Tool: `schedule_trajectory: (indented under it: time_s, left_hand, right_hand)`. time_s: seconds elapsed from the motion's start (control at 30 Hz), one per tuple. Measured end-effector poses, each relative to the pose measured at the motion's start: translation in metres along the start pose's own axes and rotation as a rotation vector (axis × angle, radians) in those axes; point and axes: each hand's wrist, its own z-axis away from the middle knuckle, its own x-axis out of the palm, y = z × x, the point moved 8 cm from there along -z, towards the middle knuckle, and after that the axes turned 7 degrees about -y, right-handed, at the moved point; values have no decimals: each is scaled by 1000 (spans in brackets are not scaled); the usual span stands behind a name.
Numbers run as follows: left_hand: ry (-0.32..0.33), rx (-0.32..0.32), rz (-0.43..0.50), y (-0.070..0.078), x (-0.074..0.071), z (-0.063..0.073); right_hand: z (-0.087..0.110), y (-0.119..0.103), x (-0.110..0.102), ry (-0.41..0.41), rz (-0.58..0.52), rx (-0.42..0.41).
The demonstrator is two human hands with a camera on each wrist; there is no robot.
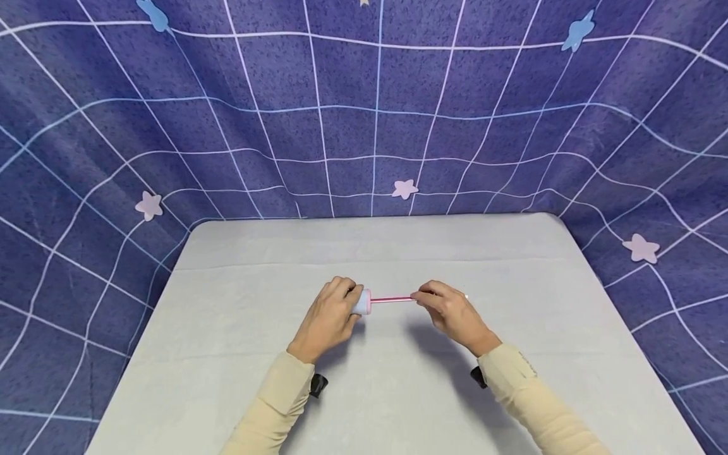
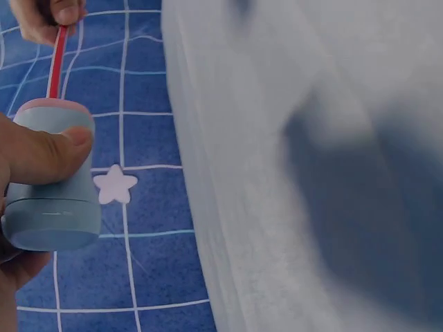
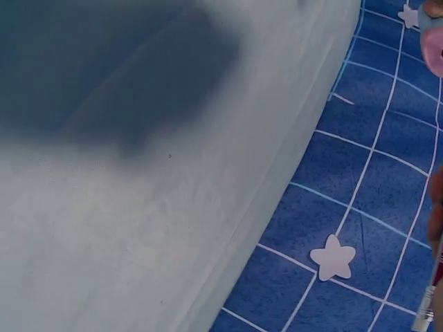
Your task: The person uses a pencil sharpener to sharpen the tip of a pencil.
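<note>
Mid-frame, left hand (image 1: 330,316) grips a blue-and-pink, probably lightweight plastic cylinder (image 1: 361,303) mid-body, right hand (image 1: 450,312) pinching a thin, stiff-looking red stick (image 1: 392,299).

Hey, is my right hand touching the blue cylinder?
Apart: in the head view, the right hand pinches the red stick, whose bare length spans the gap to the blue cylinder.

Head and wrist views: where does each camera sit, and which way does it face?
Head: on the person's head, facing forward and down over the creased white tabletop; left hand, right hand and beige sleeves show.
Left wrist: on that wrist, facing tabletop and blue gridded fabric, rounded light-blue cylinder at left; left hand close up, right hand at top.
Right wrist: on that wrist, facing tabletop and fabric too; part of right hand at right edge.
Shared: head and left wrist both show the slim red rod between the hands.
</note>
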Motion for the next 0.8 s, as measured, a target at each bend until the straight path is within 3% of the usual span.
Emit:
schedule_trajectory:
  time_s: [0.1,0.3,0.4,0.5,0.6,0.8]
  left_hand:
    - [25,17,-23,3,1,2]
    - [120,92,-49,9,-2,5]
    - [151,118,-54,10,-2,7]
    - [155,88,-11,4,-3,8]
    - [133,22,63,-5,-2,7]
    - [95,-90,248,-21,-3,5]
  right_hand:
    - [1,5,3,-35,-113,70]
    - [2,22,16,-205,-413,293]
    - [2,28,20,-270,-483,377]
    - [0,28,21,-296,-457,400]
    - [-4,24,18,-263,-347,360]
    - [-7,5,5,-87,-84,150]
